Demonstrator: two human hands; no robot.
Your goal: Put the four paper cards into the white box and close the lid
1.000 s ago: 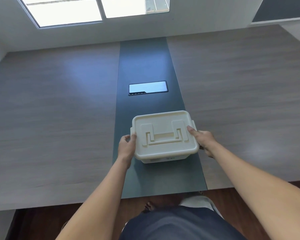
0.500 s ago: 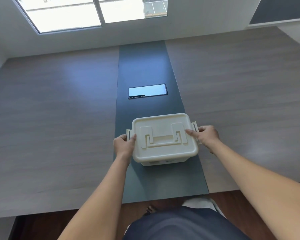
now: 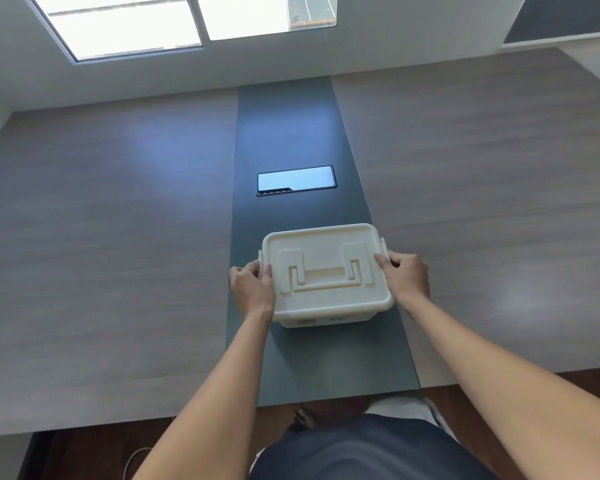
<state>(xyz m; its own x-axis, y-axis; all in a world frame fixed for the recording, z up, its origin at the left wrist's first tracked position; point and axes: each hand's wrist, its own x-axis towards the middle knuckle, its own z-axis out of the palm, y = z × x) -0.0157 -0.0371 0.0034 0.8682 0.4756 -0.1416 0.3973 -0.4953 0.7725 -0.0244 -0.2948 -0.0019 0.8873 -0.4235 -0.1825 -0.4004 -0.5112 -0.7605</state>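
The white box (image 3: 326, 271) stands on the dark centre strip of the table, its lid on top with the handle folded flat. My left hand (image 3: 252, 289) presses against the box's left end, fingers at the left side latch. At the right end my right hand (image 3: 404, 277) grips the right side latch, which stands flipped outward. No paper cards are visible anywhere; the lid hides the inside of the box.
A glossy rectangular panel (image 3: 296, 180) is set into the dark strip behind the box. Wood-grain table surface (image 3: 118, 237) spreads to both sides. The table's near edge (image 3: 326, 400) runs just in front of my body.
Both side latches have swung outward from the box, and my hands have shifted onto them. The box has stayed in about the same place on the strip.
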